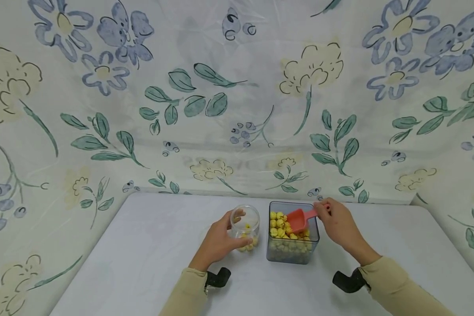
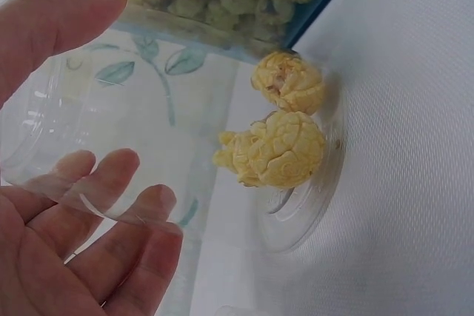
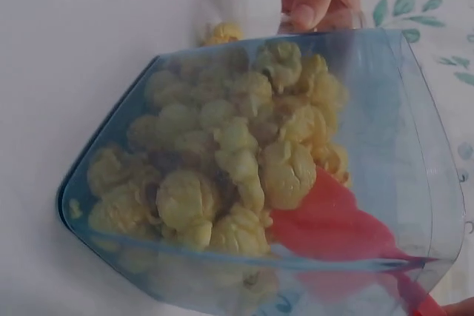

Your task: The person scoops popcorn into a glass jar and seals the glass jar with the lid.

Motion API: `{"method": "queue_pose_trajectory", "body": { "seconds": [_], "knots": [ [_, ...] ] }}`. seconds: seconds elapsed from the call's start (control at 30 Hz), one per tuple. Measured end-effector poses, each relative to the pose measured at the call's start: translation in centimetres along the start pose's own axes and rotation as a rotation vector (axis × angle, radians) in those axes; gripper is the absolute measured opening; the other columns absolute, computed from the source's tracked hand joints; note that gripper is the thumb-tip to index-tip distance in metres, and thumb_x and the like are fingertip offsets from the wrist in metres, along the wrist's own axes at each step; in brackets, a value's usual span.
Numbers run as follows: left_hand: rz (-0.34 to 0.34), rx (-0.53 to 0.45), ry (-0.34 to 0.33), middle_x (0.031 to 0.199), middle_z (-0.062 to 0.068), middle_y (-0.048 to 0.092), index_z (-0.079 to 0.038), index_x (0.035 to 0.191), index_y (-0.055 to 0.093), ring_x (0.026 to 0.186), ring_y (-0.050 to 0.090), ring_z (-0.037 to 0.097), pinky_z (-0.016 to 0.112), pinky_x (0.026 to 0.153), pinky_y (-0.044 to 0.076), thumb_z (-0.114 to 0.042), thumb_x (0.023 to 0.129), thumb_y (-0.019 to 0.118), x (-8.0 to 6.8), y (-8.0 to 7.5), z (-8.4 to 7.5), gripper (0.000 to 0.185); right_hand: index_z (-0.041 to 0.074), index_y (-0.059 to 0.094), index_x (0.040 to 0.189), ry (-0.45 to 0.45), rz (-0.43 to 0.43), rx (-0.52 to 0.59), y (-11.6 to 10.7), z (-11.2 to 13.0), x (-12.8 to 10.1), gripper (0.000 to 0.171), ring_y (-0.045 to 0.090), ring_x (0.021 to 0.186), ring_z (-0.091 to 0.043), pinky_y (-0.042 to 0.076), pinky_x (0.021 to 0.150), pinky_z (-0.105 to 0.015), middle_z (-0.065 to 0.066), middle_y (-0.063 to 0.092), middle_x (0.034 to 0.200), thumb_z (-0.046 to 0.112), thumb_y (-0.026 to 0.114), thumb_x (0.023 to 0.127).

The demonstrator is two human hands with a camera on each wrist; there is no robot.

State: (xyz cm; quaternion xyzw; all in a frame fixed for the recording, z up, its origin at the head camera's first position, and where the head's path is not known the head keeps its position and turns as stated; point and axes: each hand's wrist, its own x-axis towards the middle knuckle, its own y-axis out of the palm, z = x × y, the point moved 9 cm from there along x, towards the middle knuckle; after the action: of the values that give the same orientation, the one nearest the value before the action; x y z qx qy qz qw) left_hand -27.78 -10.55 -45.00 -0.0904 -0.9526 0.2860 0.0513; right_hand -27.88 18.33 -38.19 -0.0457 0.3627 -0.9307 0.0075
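My left hand (image 1: 220, 239) grips a clear round jar (image 1: 245, 218) that stands upright on the table, thumb on the near side and fingers around the far side. A few pieces of yellow popcorn (image 2: 287, 149) lie at the bottom of that jar. To its right is a bluish see-through square container (image 1: 288, 254), partly filled with popcorn (image 3: 185, 197). My right hand (image 1: 341, 223) holds the handle of a red scoop (image 1: 298, 220) over the container's right rim. The scoop's bowl sits inside, down among the popcorn; in the right wrist view it shows through the container wall.
A white cloth (image 1: 142, 245) covers the table. Behind it and at both sides hangs a floral sheet (image 1: 237, 96). Black wrist cameras (image 1: 348, 281) are strapped at both cuffs, near the tabletop. The jar and container stand close together with a narrow gap between them.
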Motion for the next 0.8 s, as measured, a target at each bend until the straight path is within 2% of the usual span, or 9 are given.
{"method": "queue_pose_trajectory", "body": {
  "seconds": [0.23, 0.43, 0.5, 0.67, 0.8],
  "knots": [
    [0.004, -0.010, 0.006, 0.138, 0.012, 0.060, -0.017, 0.146, 0.049, 0.123, 0.057, 0.037, 0.054, 0.102, 0.047, -0.037, 0.079, 0.086, 0.0, 0.1, 0.0, 0.078, -0.002, 0.057, 0.099, 0.051, -0.021, 0.081, -0.1, -0.7, 0.0, 0.030, 0.045, 0.068, -0.022, 0.035, 0.056, -0.030, -0.008, 0.052, 0.079, 0.024, 0.046, 0.108],
    [0.001, -0.012, 0.004, 0.138, 0.012, 0.060, -0.016, 0.145, 0.050, 0.124, 0.057, 0.036, 0.053, 0.103, 0.046, -0.034, 0.080, 0.086, 0.0, 0.0, -0.1, 0.077, -0.001, 0.058, 0.103, -0.061, 0.000, 0.005, 0.1, 1.1, 0.0, 0.027, 0.042, 0.063, -0.019, 0.033, 0.052, -0.029, -0.005, 0.046, 0.072, 0.024, 0.050, 0.107],
    [0.001, -0.017, 0.004, 0.138, 0.012, 0.060, -0.016, 0.145, 0.050, 0.125, 0.056, 0.036, 0.053, 0.104, 0.045, -0.033, 0.080, 0.086, 0.0, 0.0, -0.2, 0.076, -0.001, 0.059, 0.102, -0.075, 0.016, 0.022, 0.3, 1.5, 0.1, 0.026, 0.040, 0.061, -0.019, 0.030, 0.052, -0.029, -0.004, 0.043, 0.070, 0.023, 0.051, 0.107],
    [0.003, -0.014, 0.004, 0.138, 0.013, 0.060, -0.015, 0.145, 0.050, 0.124, 0.056, 0.036, 0.053, 0.104, 0.045, -0.033, 0.080, 0.086, -0.1, 0.0, -0.2, 0.076, 0.001, 0.058, 0.097, 0.008, 0.047, 0.107, 0.5, 0.9, 0.4, 0.028, 0.041, 0.066, -0.020, 0.032, 0.055, -0.030, -0.005, 0.045, 0.075, 0.025, 0.049, 0.108],
    [0.002, -0.015, 0.010, 0.138, 0.013, 0.060, -0.016, 0.144, 0.050, 0.124, 0.057, 0.036, 0.053, 0.104, 0.046, -0.033, 0.080, 0.086, -0.1, 0.0, -0.3, 0.076, -0.001, 0.059, 0.100, 0.034, 0.068, 0.115, 0.7, 0.5, 0.6, 0.028, 0.041, 0.065, -0.020, 0.032, 0.055, -0.030, -0.005, 0.043, 0.074, 0.025, 0.050, 0.107]
  ]
}}
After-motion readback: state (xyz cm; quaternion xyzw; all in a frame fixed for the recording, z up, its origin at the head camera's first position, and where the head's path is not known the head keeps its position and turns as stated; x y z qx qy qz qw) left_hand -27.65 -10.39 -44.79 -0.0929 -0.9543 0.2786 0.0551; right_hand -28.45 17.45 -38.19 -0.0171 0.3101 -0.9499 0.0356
